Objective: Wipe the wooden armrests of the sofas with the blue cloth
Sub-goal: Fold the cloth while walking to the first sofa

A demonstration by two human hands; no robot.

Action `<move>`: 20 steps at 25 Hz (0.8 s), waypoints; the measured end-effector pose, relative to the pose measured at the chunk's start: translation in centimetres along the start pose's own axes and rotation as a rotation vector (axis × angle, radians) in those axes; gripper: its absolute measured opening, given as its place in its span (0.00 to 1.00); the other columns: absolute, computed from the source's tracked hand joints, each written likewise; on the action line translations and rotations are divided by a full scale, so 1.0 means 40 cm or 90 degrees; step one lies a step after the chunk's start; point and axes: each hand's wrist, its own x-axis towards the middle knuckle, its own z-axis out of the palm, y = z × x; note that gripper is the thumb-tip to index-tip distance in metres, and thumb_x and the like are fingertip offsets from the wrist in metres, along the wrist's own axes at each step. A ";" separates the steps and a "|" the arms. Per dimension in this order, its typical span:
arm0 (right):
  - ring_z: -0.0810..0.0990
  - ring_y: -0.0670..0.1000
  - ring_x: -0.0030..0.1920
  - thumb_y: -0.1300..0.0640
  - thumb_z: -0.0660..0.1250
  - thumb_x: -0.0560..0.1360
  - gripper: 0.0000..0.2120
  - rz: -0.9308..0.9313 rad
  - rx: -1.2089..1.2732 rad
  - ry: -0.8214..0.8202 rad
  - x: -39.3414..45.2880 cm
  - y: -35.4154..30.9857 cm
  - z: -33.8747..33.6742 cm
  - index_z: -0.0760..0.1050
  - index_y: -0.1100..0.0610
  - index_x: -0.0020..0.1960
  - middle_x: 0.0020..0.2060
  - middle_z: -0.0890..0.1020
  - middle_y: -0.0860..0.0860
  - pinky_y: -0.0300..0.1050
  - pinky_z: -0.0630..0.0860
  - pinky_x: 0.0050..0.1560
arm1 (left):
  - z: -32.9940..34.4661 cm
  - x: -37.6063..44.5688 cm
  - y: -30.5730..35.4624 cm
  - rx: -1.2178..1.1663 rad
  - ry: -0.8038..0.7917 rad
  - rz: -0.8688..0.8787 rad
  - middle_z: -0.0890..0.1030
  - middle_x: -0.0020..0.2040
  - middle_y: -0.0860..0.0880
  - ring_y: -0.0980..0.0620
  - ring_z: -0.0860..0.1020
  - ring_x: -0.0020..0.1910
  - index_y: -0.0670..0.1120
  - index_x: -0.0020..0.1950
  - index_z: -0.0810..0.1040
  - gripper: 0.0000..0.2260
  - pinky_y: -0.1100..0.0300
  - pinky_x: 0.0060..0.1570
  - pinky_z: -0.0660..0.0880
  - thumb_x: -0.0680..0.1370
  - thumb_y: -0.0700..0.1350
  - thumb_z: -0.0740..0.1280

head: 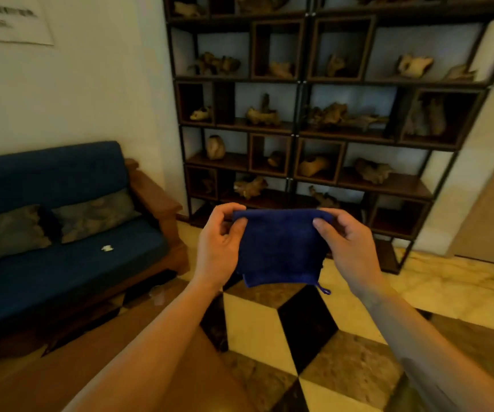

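Sofa (61,233) at far left, its wooden armrest (156,197) unwiped — well apart from my hands. Left hand (219,248) pinches the blue cloth (281,248) at its top left corner; right hand (349,248) pinches the top right. Cloth hangs folded, mid-air. Risk — a loose pinch drops one corner when I reach over.

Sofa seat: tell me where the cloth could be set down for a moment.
The sofa seat is bare between the two cushions at the back and its front edge, apart from a small white scrap. The armrest top is bare too. The shelves are crowded with wood pieces. Both hands, left hand and right hand, hold the cloth.
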 end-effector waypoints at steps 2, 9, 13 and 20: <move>0.83 0.49 0.51 0.55 0.66 0.79 0.07 0.006 -0.011 0.037 0.022 0.023 -0.074 0.80 0.46 0.53 0.49 0.85 0.48 0.57 0.80 0.53 | 0.087 0.031 -0.022 -0.010 -0.034 0.006 0.81 0.49 0.57 0.54 0.81 0.49 0.59 0.54 0.75 0.11 0.47 0.50 0.81 0.82 0.41 0.64; 0.83 0.48 0.50 0.55 0.65 0.80 0.08 0.022 -0.004 0.079 0.172 0.125 -0.344 0.79 0.50 0.57 0.50 0.85 0.49 0.43 0.79 0.46 | 0.426 0.147 -0.072 -0.026 -0.049 0.064 0.80 0.50 0.57 0.57 0.80 0.50 0.56 0.56 0.75 0.11 0.54 0.52 0.79 0.81 0.39 0.65; 0.83 0.49 0.52 0.55 0.65 0.80 0.07 0.023 -0.003 0.066 0.267 0.178 -0.484 0.79 0.46 0.55 0.51 0.84 0.49 0.44 0.78 0.47 | 0.603 0.200 -0.103 -0.044 -0.029 0.045 0.80 0.51 0.55 0.57 0.81 0.50 0.55 0.56 0.75 0.11 0.56 0.52 0.78 0.81 0.39 0.65; 0.82 0.46 0.54 0.55 0.64 0.80 0.09 0.043 0.025 0.074 0.407 0.259 -0.630 0.78 0.49 0.59 0.52 0.83 0.47 0.40 0.77 0.49 | 0.797 0.293 -0.129 -0.039 -0.035 0.050 0.80 0.51 0.56 0.59 0.81 0.51 0.55 0.56 0.75 0.12 0.58 0.52 0.79 0.81 0.38 0.64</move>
